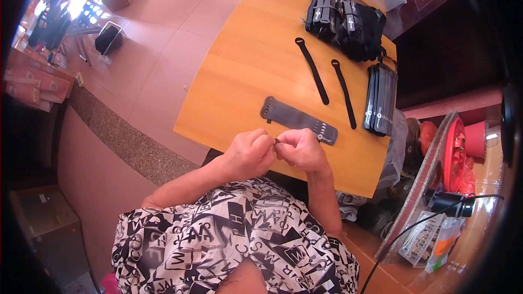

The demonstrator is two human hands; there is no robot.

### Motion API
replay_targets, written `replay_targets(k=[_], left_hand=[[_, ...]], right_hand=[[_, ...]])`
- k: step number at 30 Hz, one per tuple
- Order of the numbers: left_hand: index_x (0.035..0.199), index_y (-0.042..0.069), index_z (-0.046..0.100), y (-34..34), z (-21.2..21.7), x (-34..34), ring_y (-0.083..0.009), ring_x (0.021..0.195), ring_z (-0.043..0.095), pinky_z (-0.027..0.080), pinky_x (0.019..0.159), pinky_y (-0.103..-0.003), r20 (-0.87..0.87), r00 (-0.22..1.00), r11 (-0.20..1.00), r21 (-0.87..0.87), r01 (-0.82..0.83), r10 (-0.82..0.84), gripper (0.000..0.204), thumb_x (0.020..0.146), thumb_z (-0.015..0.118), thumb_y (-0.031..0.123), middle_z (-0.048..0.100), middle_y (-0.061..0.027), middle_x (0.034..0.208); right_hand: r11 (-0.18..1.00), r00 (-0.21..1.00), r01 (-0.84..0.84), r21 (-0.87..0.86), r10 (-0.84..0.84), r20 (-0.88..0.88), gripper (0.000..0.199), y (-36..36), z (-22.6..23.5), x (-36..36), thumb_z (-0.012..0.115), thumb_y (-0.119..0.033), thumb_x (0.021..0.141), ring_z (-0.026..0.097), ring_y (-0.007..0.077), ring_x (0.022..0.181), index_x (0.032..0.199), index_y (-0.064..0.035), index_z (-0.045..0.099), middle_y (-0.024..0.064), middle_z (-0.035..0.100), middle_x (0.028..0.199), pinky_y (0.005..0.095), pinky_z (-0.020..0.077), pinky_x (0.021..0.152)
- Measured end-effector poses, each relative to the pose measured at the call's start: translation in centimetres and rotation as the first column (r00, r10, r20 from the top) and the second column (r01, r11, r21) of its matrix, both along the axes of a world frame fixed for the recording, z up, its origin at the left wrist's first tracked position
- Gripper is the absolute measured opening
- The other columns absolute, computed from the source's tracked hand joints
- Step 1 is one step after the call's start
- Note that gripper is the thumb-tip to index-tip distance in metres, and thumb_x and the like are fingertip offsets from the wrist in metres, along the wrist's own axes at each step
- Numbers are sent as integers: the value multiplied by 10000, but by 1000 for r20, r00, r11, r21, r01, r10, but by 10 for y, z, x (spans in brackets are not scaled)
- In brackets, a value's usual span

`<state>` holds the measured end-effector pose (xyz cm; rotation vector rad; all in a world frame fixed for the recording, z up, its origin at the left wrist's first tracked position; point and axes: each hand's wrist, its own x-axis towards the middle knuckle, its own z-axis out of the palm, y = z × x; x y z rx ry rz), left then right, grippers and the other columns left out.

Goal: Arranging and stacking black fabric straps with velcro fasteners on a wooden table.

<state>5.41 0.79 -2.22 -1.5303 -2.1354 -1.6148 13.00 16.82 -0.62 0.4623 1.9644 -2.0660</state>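
My left hand (251, 154) and my right hand (301, 151) meet over the table's near edge, both with fingers closed. A small dark piece (277, 141) shows at the pinched fingertips of my right hand; most of it is hidden, and its kind cannot be made out. My left hand's fingers are curled beside it, and what they hold is covered. Just beyond my hands lies a fanned stack of grey straps (297, 118). Farther off, a black strap with a looped end (312, 71) and a second black strap (344, 93) lie flat, apart from each other.
At the wooden table's (239, 60) right edge sits a pile of bundled grey straps (379, 99). Black bundled straps (346, 24) heap up at the far right. A shelf with a red round tray (454, 155) stands right of the table. Tiled floor (158, 38) stretches left.
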Motion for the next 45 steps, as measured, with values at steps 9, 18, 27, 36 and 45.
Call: replay_targets(k=[9,18,27,36,45], left_hand=[[732,2,522,5,-5,3,-291,523,536,437,458,-363,-90,995,999,-25,-47,44,130,660,587,-84,513,-121,639],[732,28,543,-14,42,6,-278,561,568,485,472,-371,-237,970,867,-493,-74,-52,110,711,634,85,508,-116,650],[736,-4,593,-14,24,4,-115,498,529,413,434,-262,518,851,982,-188,14,88,96,808,530,4,536,-87,613],[771,0,603,-14,23,-5,-89,519,506,401,461,-246,566,824,997,-37,69,-36,133,883,566,64,565,-36,630],[711,29,525,-38,25,-85,-119,449,459,352,395,-250,964,266,830,162,-534,-17,138,844,528,65,505,-37,588]], right_hand=[[990,990,110,-88,-117,-81,99,-3,-11,-2,540,-1,756,425,27,533,676,12,598,-35,520,569,220,311,450],[996,970,89,10,-84,-229,122,-18,8,4,584,-3,815,386,10,572,693,-12,587,-61,497,610,206,279,462],[941,950,205,-270,-258,-177,123,-25,-11,15,588,-7,812,387,11,532,690,-14,574,-51,493,591,196,275,453],[914,916,263,-308,-337,-218,99,-36,1,10,560,-3,837,415,21,522,740,-5,578,-25,518,610,191,297,455],[747,623,478,-462,-659,-422,192,0,37,34,414,59,719,408,93,446,835,55,566,74,493,637,223,310,385]])
